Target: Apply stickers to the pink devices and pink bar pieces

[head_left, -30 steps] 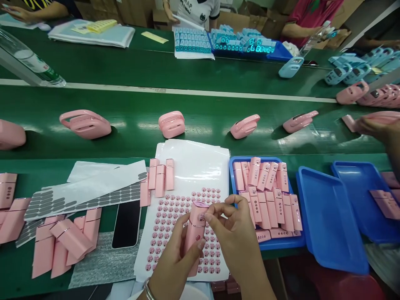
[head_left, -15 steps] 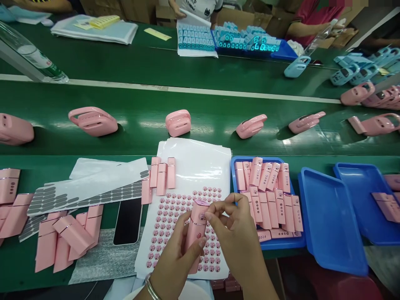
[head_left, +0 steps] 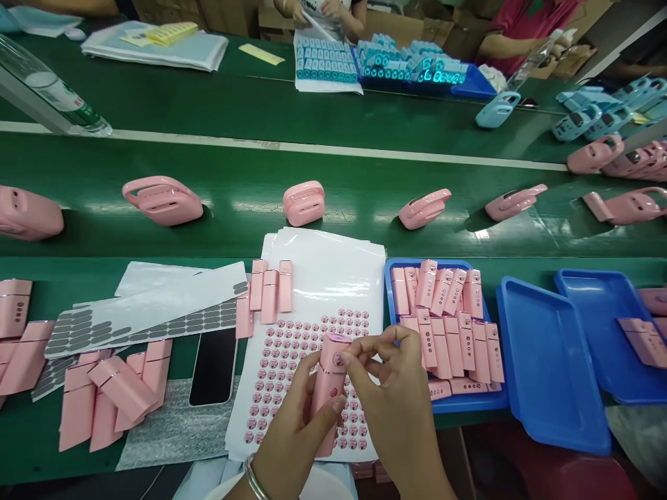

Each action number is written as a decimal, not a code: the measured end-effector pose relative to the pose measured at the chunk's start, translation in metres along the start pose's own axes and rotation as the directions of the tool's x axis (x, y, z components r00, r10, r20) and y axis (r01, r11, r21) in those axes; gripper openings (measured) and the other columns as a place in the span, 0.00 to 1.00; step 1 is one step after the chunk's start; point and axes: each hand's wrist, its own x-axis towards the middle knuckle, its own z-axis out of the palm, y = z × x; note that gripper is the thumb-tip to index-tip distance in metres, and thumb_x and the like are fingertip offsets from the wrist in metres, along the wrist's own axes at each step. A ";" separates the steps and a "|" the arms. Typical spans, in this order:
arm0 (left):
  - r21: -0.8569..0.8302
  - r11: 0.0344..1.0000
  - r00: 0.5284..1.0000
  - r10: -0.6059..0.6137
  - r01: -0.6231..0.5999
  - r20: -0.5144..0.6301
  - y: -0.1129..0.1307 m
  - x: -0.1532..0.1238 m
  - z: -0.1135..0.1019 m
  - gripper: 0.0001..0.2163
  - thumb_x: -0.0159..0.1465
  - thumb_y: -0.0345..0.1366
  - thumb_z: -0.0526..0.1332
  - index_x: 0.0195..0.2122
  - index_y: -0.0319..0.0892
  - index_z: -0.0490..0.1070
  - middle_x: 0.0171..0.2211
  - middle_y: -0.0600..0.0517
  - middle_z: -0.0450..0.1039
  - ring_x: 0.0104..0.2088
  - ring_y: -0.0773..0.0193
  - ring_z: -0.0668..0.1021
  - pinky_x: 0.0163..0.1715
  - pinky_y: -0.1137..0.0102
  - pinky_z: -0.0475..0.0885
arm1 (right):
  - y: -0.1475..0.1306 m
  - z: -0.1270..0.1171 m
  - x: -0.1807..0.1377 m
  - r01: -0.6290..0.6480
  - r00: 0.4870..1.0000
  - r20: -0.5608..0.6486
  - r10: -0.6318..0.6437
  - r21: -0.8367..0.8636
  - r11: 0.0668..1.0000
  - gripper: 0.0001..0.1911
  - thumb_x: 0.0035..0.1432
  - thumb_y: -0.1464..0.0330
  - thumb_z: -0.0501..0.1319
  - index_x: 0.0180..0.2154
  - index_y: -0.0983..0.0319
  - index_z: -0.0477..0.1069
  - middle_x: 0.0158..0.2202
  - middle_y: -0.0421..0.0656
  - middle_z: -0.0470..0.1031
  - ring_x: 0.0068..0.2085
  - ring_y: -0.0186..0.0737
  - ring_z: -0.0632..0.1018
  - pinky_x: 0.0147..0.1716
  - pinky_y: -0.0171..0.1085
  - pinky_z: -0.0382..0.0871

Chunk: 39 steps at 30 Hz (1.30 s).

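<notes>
Green belt (head_left: 365,125) runs across in front of me, and on its near lane pink rounded housings (head_left: 303,203) lie one after another, well apart; below it, on the green table edge, is my place.

My left hand (head_left: 294,430) holds a pink case (head_left: 329,375) upright above the sticker sheet (head_left: 323,278); the fingers are closed around the lower half from behind, and the thumb (head_left: 336,405) presses on the front face. My right hand (head_left: 396,396) meets the case from the right side; the thumb and first finger are pinched together, the fingertips (head_left: 350,360) touching the upper front of the case just beside a small round sticker (head_left: 338,360) on it; the other fingers are curled loosely. I cannot tell if the fingertips grip the sticker or only press on the case.

The sheet under my hands is white, with rows of small pink round stickers on its lower part; three more pink cases (head_left: 268,292) lie on its upper left corner. Just right of my right hand is a blue tray (head_left: 469,404) filled with pink cases in two rows; near it stand a second blue tray (head_left: 547,361) and a third one (head_left: 599,333). On the left lie a dark phone (head_left: 212,367), grey sticker strips (head_left: 140,319) and a loose pile of pink cases (head_left: 114,396).

Across the belt, another person's hands (head_left: 313,10) work over blue parts (head_left: 326,66).
</notes>
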 end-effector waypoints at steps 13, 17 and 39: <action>0.303 0.931 0.979 0.190 -0.205 0.078 -0.008 0.039 -0.007 0.25 0.55 0.40 0.60 0.54 0.45 0.58 0.53 0.44 0.62 0.52 0.55 0.67 0.48 0.63 0.66 | 0.044 0.026 0.019 0.032 0.999 0.050 -0.021 -0.230 0.973 0.29 0.55 0.63 0.57 0.57 0.60 0.53 0.45 0.50 0.71 0.44 0.48 0.74 0.41 0.46 0.69; 0.758 0.609 0.945 0.325 -0.235 0.032 0.006 0.086 -0.034 0.24 0.57 0.42 0.57 0.55 0.47 0.61 0.58 0.44 0.54 0.59 0.49 0.57 0.54 0.52 0.59 | 0.053 0.006 0.069 0.135 0.980 -0.084 -0.181 -0.390 0.911 0.27 0.58 0.63 0.53 0.57 0.65 0.53 0.43 0.50 0.73 0.40 0.45 0.76 0.37 0.41 0.71; 0.996 -0.034 0.794 0.607 0.082 -0.045 0.018 0.166 -0.064 0.24 0.61 0.31 0.44 0.59 0.36 0.56 0.48 0.37 0.66 0.45 0.50 0.70 0.40 0.58 0.63 | 0.080 -0.106 0.224 -0.203 0.900 -0.356 -0.250 -0.852 0.483 0.35 0.53 0.53 0.55 0.59 0.63 0.54 0.65 0.58 0.40 0.62 0.69 0.43 0.49 0.69 0.46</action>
